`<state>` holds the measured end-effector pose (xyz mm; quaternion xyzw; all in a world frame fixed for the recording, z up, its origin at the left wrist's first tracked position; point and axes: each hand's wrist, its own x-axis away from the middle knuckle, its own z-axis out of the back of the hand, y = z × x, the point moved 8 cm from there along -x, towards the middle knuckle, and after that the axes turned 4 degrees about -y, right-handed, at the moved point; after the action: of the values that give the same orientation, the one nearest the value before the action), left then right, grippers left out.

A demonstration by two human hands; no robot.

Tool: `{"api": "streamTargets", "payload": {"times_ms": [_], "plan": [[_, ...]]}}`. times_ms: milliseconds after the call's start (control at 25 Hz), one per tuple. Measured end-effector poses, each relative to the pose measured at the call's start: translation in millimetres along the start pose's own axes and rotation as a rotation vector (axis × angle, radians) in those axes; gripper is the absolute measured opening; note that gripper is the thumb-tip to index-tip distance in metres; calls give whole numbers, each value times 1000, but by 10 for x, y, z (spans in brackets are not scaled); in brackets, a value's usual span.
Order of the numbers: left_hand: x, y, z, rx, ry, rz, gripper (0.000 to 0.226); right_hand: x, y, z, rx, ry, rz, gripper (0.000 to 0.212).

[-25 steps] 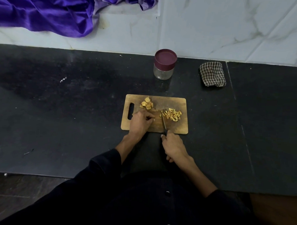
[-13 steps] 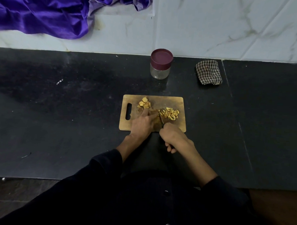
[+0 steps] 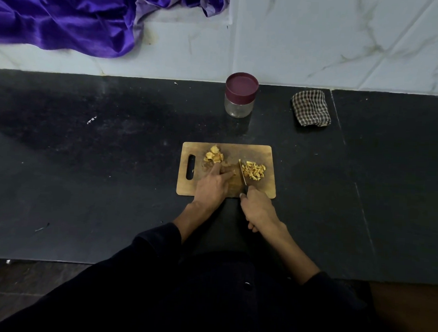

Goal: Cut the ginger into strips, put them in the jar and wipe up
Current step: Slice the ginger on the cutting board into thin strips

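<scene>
A wooden cutting board (image 3: 263,152) lies on the black counter. A pile of ginger slices (image 3: 214,155) sits at its upper left, and cut ginger strips (image 3: 254,170) lie at its right. My left hand (image 3: 213,184) presses fingers down on a ginger piece near the board's middle. My right hand (image 3: 257,209) grips a knife (image 3: 242,174), its blade lying just left of the strips. A glass jar (image 3: 239,96) with a maroon lid on stands behind the board. A checked cloth (image 3: 311,107) lies folded to the jar's right.
A purple satin fabric (image 3: 69,16) drapes over the white marble wall at the back left. The black counter (image 3: 87,172) has small white specks on its left part. Its front edge runs just below my arms.
The knife blade has lifted and come back down beside the strips in a chopping stroke. My right hand pushed forward over the board, then drew back. My left hand stays on the ginger.
</scene>
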<state>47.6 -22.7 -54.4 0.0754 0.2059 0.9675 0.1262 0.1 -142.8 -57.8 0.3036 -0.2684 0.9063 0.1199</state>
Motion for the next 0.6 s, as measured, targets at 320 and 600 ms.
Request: {"api": "streamTargets", "payload": {"times_ms": [320,600], "plan": [[25,-5,72,107,61,-48,38,75,3,-48,-87,-33,40,24],[32,-45,68,138,81,-33,33,89,91,-33,-55,-20,37,26]]}}
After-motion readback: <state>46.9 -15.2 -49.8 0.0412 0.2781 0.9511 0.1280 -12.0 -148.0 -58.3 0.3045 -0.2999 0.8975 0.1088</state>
